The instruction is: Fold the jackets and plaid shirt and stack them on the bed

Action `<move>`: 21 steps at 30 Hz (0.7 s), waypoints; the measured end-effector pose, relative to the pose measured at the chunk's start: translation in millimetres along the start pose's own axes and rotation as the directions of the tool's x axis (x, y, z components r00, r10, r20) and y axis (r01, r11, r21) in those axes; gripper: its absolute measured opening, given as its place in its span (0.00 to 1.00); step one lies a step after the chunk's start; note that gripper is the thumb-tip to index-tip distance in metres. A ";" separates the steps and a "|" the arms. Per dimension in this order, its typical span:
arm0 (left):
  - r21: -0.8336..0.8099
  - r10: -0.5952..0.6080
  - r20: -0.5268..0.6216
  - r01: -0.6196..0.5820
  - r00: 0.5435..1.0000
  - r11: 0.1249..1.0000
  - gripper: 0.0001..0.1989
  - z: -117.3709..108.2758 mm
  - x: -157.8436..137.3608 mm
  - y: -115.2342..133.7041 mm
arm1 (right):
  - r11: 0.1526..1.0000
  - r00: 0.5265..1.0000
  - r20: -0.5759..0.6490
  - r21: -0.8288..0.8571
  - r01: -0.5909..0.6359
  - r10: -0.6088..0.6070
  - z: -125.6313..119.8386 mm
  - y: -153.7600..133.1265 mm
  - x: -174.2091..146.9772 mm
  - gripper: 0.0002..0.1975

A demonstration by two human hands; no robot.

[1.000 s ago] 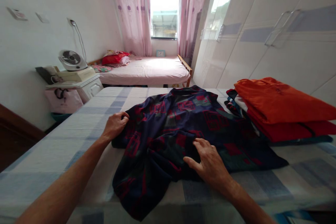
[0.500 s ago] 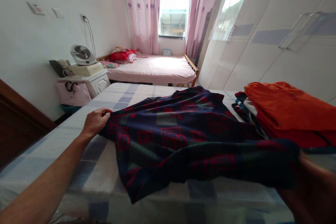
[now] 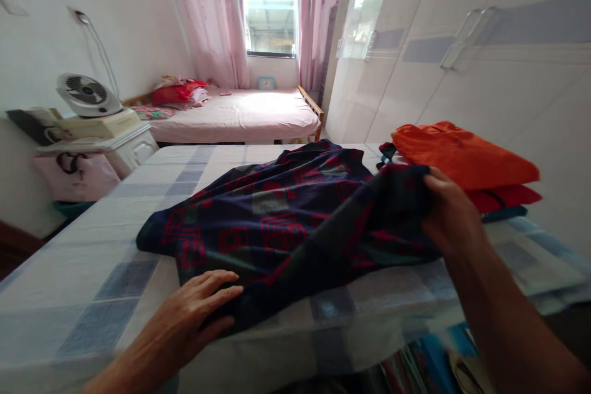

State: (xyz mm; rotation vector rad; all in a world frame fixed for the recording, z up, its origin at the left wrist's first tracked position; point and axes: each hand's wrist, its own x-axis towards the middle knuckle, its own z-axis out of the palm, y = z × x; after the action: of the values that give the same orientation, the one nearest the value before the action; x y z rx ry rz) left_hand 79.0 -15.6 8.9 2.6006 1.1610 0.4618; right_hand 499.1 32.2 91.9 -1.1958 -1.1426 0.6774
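A dark navy shirt (image 3: 277, 215) with red square patterns and grey-green patches lies spread over the checked bed cover. At its near left corner rests my left hand (image 3: 198, 308), fingers stretched out and slightly apart over the cloth. My right hand (image 3: 452, 209) is closed on a gathered part of the shirt's right side, lifting it up; the fingertips are partly hidden by the cloth. Just beyond that hand stands a pile of folded clothes with an orange garment (image 3: 462, 151) on top.
The white and blue checked bed cover (image 3: 115, 277) spans the foreground. Books and other items (image 3: 429, 363) sit below its near right edge. A fan (image 3: 87, 95) stands on a cabinet at left. Behind are a pink bed (image 3: 249, 114) and a white wardrobe (image 3: 462, 86) along the right.
My left hand has let go of the shirt's far left end and moved to its near corner. My right hand has carried its side up and inward. The view has turned right.
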 end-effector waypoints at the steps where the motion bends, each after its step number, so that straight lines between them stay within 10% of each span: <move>1: -0.034 -0.041 -0.059 0.039 0.997 0.999 0.13 2.8 1.2 -1.8 | 0.999 0.998 0.061 -0.037 -0.004 0.006 6.2 3.5 14.6 0.11; 6: -0.249 -0.358 -0.181 0.310 0.916 0.918 0.18 -0.1 8.7 -7.8 | 0.843 0.984 0.177 -0.531 0.089 0.007 -3.8 33.2 26.6 0.18; 16: -0.218 -0.400 -0.215 0.356 0.891 0.909 0.19 19.2 19.6 3.2 | 0.336 0.983 0.165 -0.924 0.182 -0.079 -145.3 91.6 -49.0 0.24; 21: -0.331 -0.526 -0.265 0.436 0.808 0.837 0.17 -9.7 21.9 0.6 | 0.431 0.986 0.162 -0.892 0.135 0.027 -150.6 96.4 -41.2 0.16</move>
State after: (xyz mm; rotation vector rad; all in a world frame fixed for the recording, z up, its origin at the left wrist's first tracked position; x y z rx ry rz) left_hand 89.5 1.5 22.0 1.9396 1.6902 0.9062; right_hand 640.3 -31.3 -6.4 -2.0301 -1.7719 0.0087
